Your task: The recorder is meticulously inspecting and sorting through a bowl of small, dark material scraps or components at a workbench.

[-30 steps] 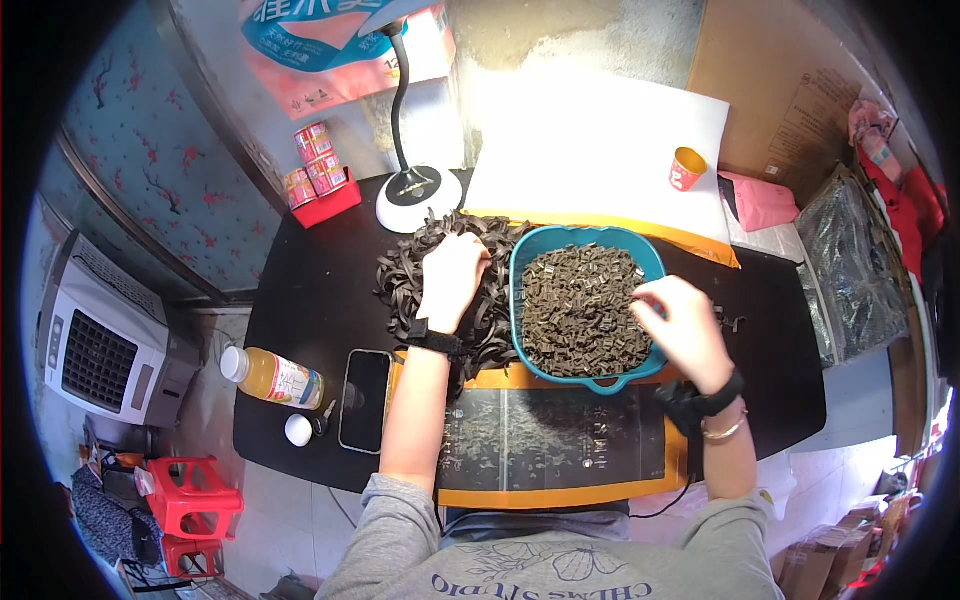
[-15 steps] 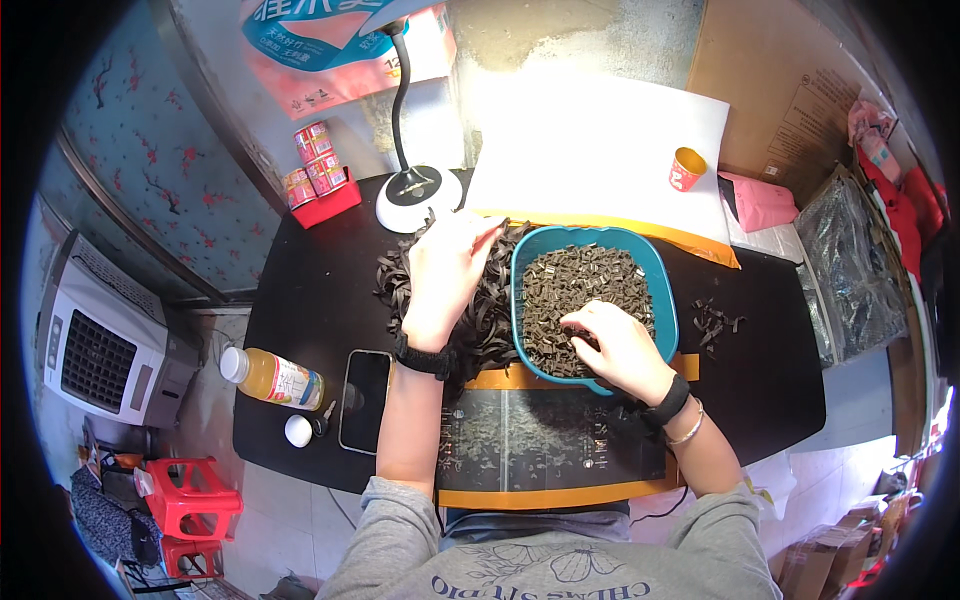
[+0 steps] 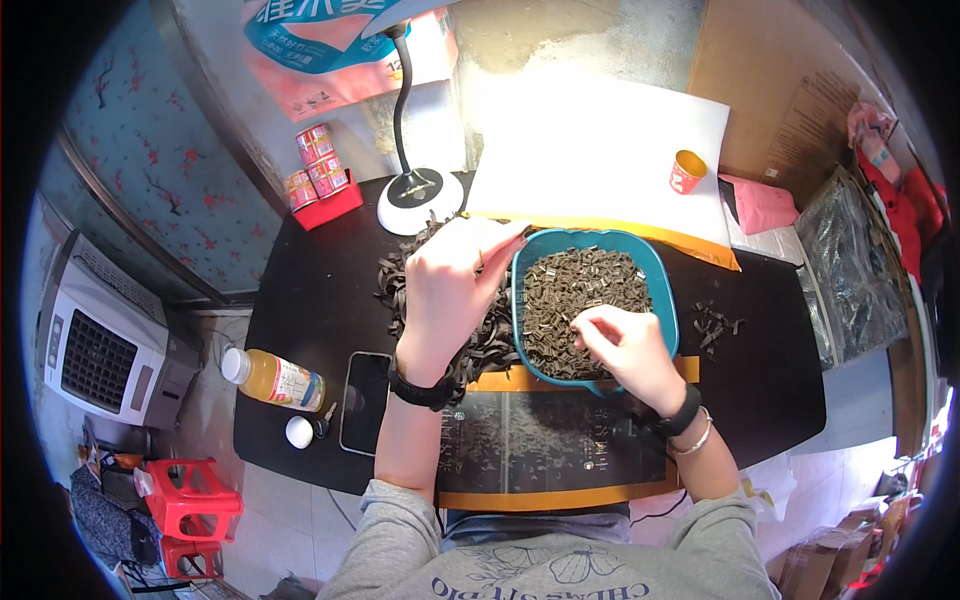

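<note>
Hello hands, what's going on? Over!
Left hand over dark strips. Right hand over short dark pieces in teal basin. Smartphone beside left forearm.

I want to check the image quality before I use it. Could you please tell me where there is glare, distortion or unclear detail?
Head view: glare washes out the white sheet beyond the teal basin; head view: the fisheye lens bends the edges of the black table; head view: anything in the left hand is too small to tell.
</note>
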A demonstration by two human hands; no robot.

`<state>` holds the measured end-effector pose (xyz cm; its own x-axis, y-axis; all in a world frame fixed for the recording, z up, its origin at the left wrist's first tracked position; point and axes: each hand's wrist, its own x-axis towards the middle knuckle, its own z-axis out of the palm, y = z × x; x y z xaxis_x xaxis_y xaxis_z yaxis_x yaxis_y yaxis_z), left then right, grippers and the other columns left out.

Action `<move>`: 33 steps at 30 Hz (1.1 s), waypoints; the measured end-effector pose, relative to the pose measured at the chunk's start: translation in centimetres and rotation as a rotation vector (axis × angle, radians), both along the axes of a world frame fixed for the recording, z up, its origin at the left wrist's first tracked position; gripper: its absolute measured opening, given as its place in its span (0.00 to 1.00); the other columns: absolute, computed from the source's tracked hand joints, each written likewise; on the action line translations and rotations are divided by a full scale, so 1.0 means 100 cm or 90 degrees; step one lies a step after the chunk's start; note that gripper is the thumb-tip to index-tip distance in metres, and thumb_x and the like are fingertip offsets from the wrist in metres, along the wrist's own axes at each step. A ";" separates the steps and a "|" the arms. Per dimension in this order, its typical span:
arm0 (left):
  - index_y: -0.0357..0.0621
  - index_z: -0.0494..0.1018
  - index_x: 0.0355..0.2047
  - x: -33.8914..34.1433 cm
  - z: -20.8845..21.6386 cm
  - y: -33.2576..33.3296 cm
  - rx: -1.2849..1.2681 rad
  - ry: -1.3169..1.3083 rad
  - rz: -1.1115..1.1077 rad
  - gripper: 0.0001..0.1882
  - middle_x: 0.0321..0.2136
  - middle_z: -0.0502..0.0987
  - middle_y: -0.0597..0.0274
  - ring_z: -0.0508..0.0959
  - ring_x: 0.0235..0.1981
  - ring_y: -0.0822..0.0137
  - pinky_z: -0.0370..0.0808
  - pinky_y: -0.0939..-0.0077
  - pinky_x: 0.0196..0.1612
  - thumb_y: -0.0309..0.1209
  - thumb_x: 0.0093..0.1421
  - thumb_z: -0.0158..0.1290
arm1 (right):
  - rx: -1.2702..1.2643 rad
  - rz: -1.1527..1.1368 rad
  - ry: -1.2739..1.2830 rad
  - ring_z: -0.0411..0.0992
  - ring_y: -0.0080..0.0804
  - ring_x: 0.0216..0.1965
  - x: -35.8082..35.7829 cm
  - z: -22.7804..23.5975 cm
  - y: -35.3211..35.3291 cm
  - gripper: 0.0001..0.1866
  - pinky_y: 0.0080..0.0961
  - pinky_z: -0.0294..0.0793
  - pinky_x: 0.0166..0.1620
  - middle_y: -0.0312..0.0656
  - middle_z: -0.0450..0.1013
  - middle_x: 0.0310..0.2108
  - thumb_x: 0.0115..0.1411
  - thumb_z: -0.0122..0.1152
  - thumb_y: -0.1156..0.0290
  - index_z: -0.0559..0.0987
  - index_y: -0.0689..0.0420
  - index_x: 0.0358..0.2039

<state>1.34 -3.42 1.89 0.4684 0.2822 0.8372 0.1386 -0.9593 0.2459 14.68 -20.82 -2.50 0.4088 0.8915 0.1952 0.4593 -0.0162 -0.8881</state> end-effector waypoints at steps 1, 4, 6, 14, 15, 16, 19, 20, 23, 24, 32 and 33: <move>0.49 0.79 0.33 -0.001 0.004 -0.004 -0.001 -0.001 -0.001 0.09 0.22 0.76 0.64 0.76 0.24 0.66 0.73 0.74 0.27 0.31 0.50 0.59 | 0.004 0.008 0.143 0.69 0.15 0.20 -0.005 0.015 -0.004 0.07 0.13 0.70 0.24 0.37 0.75 0.22 0.59 0.55 0.73 0.77 0.63 0.34; 0.50 0.79 0.33 -0.005 0.015 -0.017 -0.036 0.000 -0.024 0.08 0.19 0.75 0.66 0.75 0.23 0.67 0.72 0.75 0.26 0.30 0.49 0.59 | 0.003 0.065 0.362 0.70 0.18 0.21 -0.003 0.045 -0.011 0.08 0.13 0.72 0.24 0.39 0.74 0.24 0.60 0.55 0.73 0.76 0.63 0.36; 0.51 0.79 0.32 -0.007 0.021 -0.023 -0.004 -0.013 -0.026 0.10 0.18 0.75 0.67 0.74 0.22 0.68 0.72 0.76 0.25 0.27 0.48 0.60 | 0.048 0.079 0.362 0.71 0.19 0.22 -0.004 0.061 -0.010 0.08 0.15 0.73 0.25 0.39 0.74 0.24 0.60 0.55 0.73 0.75 0.64 0.37; 0.50 0.79 0.30 -0.016 0.034 -0.037 0.064 -0.080 -0.071 0.13 0.24 0.76 0.67 0.74 0.24 0.68 0.72 0.77 0.25 0.22 0.42 0.60 | 0.243 0.123 0.405 0.71 0.21 0.23 -0.015 0.085 0.010 0.07 0.15 0.71 0.27 0.39 0.73 0.22 0.60 0.54 0.73 0.75 0.63 0.35; 0.50 0.79 0.30 -0.018 0.035 -0.040 0.067 -0.080 -0.069 0.13 0.24 0.76 0.67 0.74 0.24 0.68 0.72 0.77 0.25 0.22 0.42 0.60 | 0.277 0.109 0.415 0.72 0.21 0.23 -0.018 0.085 0.012 0.07 0.15 0.71 0.27 0.39 0.73 0.22 0.60 0.53 0.73 0.75 0.63 0.34; 0.49 0.79 0.30 -0.018 0.036 -0.043 0.052 -0.081 -0.080 0.13 0.24 0.76 0.67 0.74 0.24 0.68 0.72 0.77 0.24 0.22 0.41 0.60 | 0.298 0.131 0.423 0.73 0.23 0.26 -0.016 0.084 0.013 0.05 0.16 0.72 0.28 0.40 0.73 0.24 0.60 0.52 0.76 0.74 0.63 0.33; 0.45 0.78 0.30 -0.020 0.034 -0.048 0.033 -0.091 -0.148 0.13 0.26 0.77 0.65 0.75 0.23 0.68 0.73 0.79 0.23 0.21 0.40 0.60 | 0.306 0.147 0.384 0.73 0.24 0.27 -0.017 0.079 0.013 0.03 0.16 0.72 0.28 0.41 0.73 0.27 0.59 0.53 0.77 0.71 0.62 0.33; 0.44 0.78 0.30 -0.022 0.034 -0.050 0.015 -0.103 -0.155 0.13 0.26 0.77 0.64 0.76 0.23 0.69 0.73 0.80 0.24 0.20 0.40 0.60 | 0.307 0.165 0.381 0.73 0.24 0.28 -0.017 0.078 0.015 0.04 0.16 0.72 0.28 0.42 0.73 0.28 0.59 0.54 0.78 0.69 0.61 0.34; 0.44 0.79 0.30 -0.024 0.036 -0.056 -0.001 -0.127 -0.165 0.14 0.26 0.77 0.63 0.77 0.24 0.69 0.75 0.81 0.24 0.20 0.40 0.60 | 0.297 0.159 0.427 0.73 0.23 0.28 -0.020 0.083 0.011 0.05 0.15 0.72 0.28 0.42 0.73 0.28 0.59 0.54 0.78 0.69 0.60 0.34; 0.43 0.79 0.30 -0.025 0.037 -0.057 0.004 -0.141 -0.167 0.14 0.26 0.76 0.63 0.77 0.24 0.69 0.75 0.81 0.24 0.20 0.39 0.60 | 0.314 0.178 0.418 0.72 0.22 0.27 -0.020 0.082 0.011 0.04 0.15 0.71 0.28 0.42 0.73 0.28 0.60 0.54 0.78 0.70 0.62 0.36; 0.45 0.79 0.32 -0.025 0.038 -0.059 0.067 -0.128 -0.161 0.16 0.29 0.74 0.65 0.76 0.24 0.69 0.75 0.81 0.25 0.21 0.39 0.60 | 0.334 0.258 0.317 0.67 0.18 0.26 -0.021 0.081 0.005 0.11 0.13 0.65 0.27 0.41 0.71 0.30 0.63 0.47 0.78 0.74 0.66 0.43; 0.46 0.79 0.32 -0.026 0.038 -0.059 0.070 -0.123 -0.158 0.16 0.29 0.74 0.65 0.76 0.24 0.69 0.75 0.81 0.25 0.21 0.39 0.61 | 0.334 0.259 0.320 0.67 0.18 0.26 -0.023 0.081 0.004 0.11 0.13 0.65 0.27 0.41 0.71 0.30 0.63 0.47 0.78 0.74 0.66 0.43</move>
<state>-1.27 -9.35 5.69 0.3407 0.0823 0.9366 -0.1412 -0.9804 0.1374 12.38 -20.38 5.63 0.2235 0.8328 0.5064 -0.1127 0.5381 -0.8353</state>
